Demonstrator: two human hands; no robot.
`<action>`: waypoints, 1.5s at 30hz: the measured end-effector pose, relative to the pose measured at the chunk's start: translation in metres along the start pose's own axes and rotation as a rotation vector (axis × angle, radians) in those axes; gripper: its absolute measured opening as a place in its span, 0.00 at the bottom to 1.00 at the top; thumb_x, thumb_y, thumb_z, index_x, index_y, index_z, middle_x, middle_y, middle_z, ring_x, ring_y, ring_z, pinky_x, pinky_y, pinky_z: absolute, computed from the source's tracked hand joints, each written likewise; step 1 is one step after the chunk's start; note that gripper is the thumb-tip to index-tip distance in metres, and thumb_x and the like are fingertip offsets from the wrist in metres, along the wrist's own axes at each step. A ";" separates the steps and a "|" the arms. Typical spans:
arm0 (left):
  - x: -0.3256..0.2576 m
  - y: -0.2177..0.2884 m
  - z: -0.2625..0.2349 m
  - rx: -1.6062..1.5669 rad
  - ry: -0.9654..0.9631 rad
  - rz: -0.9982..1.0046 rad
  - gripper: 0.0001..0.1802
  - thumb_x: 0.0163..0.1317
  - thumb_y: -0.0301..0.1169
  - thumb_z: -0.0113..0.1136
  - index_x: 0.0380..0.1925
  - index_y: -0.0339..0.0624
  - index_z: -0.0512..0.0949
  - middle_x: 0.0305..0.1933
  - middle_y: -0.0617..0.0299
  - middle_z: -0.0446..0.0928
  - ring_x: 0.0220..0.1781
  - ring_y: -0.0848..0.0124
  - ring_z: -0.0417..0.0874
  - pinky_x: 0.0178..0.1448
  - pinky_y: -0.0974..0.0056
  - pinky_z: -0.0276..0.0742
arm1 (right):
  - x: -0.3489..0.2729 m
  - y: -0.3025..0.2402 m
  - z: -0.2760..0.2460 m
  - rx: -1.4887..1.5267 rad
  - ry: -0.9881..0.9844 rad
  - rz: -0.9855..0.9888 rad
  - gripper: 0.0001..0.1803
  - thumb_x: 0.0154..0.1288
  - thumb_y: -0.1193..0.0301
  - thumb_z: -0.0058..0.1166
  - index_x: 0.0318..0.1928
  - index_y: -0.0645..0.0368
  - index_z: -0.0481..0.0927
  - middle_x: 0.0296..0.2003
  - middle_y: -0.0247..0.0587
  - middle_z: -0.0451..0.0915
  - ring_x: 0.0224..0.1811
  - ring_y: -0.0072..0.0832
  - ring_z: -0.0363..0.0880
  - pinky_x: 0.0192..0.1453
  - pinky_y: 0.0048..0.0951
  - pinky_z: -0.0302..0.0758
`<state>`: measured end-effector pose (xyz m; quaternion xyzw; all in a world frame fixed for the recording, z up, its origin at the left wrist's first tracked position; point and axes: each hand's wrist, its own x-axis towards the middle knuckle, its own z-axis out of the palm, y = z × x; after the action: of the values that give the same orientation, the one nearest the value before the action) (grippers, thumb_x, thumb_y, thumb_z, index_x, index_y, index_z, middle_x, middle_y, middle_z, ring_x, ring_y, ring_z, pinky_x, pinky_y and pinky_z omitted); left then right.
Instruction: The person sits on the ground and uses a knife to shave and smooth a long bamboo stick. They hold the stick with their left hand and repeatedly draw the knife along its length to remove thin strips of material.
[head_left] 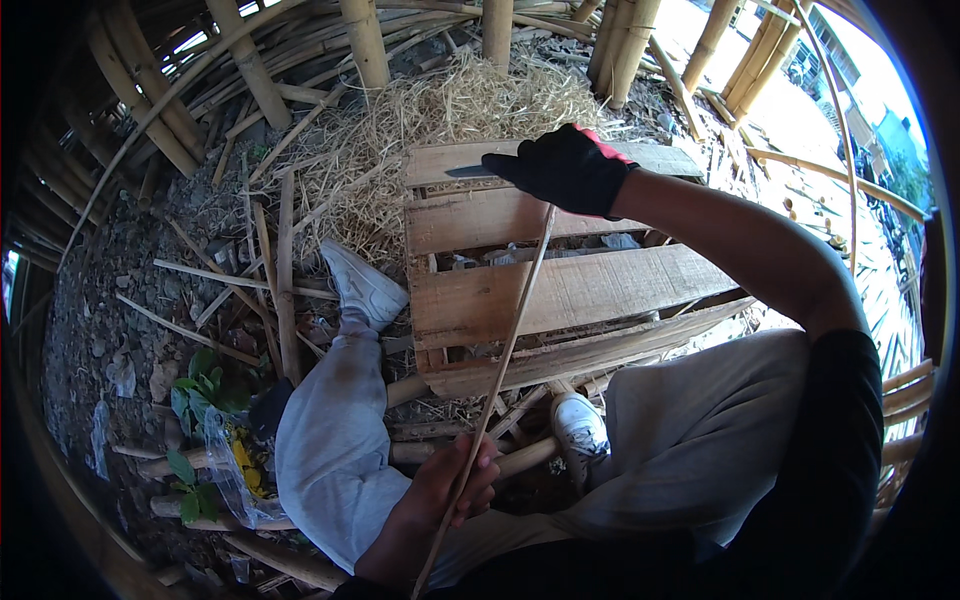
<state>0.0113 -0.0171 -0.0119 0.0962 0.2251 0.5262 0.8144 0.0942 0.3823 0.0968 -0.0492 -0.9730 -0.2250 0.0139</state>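
Note:
A long thin bamboo strip [515,335] slants up from my lap, across the wooden slat crate, to the underside of my right hand. My bare left hand [455,483] is closed around its lower part, above my thigh. My right hand [575,172] wears a black and red glove and grips a knife [468,172], with the grey blade pointing left. The knife's handle is hidden in the glove. Whether the blade touches the strip cannot be seen. Below both the strip and the glove lies the wooden crate [560,290], its planks set with gaps between them.
Pale shavings [450,110] are heaped beyond the crate. Upright bamboo poles [365,45] stand behind them. Split bamboo pieces [285,270] litter the ground on the left, near a green plant [205,390] and a clear plastic bag [235,465]. My white shoes [365,285] flank the crate's near left corner.

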 end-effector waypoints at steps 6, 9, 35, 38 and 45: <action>-0.002 0.000 0.002 0.035 0.025 0.000 0.25 0.79 0.59 0.39 0.39 0.50 0.69 0.16 0.70 0.62 0.08 0.79 0.59 0.15 0.72 0.56 | 0.008 0.017 0.012 -0.137 -0.156 0.442 0.27 0.73 0.72 0.48 0.72 0.47 0.69 0.37 0.41 0.84 0.34 0.37 0.86 0.34 0.42 0.82; -0.001 0.002 0.004 0.041 0.025 0.001 0.25 0.79 0.59 0.39 0.38 0.50 0.69 0.16 0.70 0.62 0.09 0.79 0.59 0.15 0.72 0.56 | 0.012 -0.012 -0.009 0.050 -0.046 0.251 0.28 0.73 0.72 0.48 0.72 0.44 0.69 0.37 0.41 0.84 0.34 0.36 0.86 0.33 0.41 0.82; -0.005 0.001 -0.004 -0.024 -0.004 0.008 0.24 0.80 0.57 0.40 0.38 0.50 0.68 0.15 0.68 0.63 0.08 0.78 0.60 0.14 0.72 0.55 | 0.006 0.004 -0.010 0.227 -0.034 0.464 0.18 0.77 0.54 0.49 0.57 0.48 0.80 0.43 0.43 0.86 0.46 0.42 0.86 0.50 0.46 0.80; -0.009 0.004 -0.005 -0.054 0.030 0.084 0.23 0.81 0.56 0.39 0.38 0.49 0.68 0.14 0.67 0.63 0.07 0.77 0.60 0.13 0.72 0.55 | 0.001 -0.030 -0.025 0.553 -0.065 0.238 0.21 0.78 0.49 0.47 0.60 0.45 0.79 0.53 0.42 0.84 0.55 0.44 0.84 0.59 0.43 0.78; 0.000 -0.003 -0.023 -0.258 -0.109 0.213 0.23 0.82 0.54 0.36 0.38 0.49 0.68 0.13 0.68 0.64 0.06 0.76 0.65 0.12 0.71 0.54 | -0.025 -0.101 -0.043 0.847 -0.053 -0.218 0.16 0.72 0.60 0.60 0.54 0.52 0.80 0.43 0.39 0.85 0.41 0.39 0.87 0.46 0.39 0.84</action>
<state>0.0026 -0.0203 -0.0336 0.0426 0.0997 0.6280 0.7706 0.1091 0.2706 0.0904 0.0580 -0.9790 0.1950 -0.0157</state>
